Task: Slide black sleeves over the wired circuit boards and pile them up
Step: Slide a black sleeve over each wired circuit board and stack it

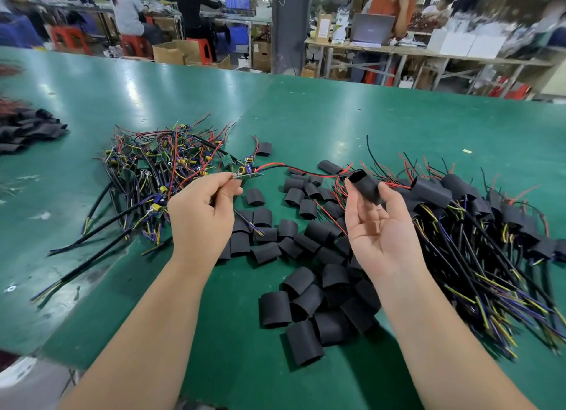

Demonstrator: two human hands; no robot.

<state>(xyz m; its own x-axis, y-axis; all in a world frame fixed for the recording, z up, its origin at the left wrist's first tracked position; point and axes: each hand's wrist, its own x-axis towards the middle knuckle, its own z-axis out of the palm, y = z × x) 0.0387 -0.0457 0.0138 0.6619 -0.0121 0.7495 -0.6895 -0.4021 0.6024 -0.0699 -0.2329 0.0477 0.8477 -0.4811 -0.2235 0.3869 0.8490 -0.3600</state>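
Above the green table (pixel 367 118), the left hand (pixel 200 213) pinches 1 small wired circuit board (pixel 248 175) by its edge, red and black leads trailing right. The right hand (pixel 379 225), palm up, pinches 1 short black sleeve (pixel 366 185) between thumb and fingertips, its open end facing the board, apart from it. Loose sleeves (pixel 309 302) lie below; bare boards (pixel 159 167) left, sleeved ones (pixel 477 219) right.

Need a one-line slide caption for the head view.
Left hand pinches a wired circuit board while right hand holds a black sleeve above loose sleeves on the green table.
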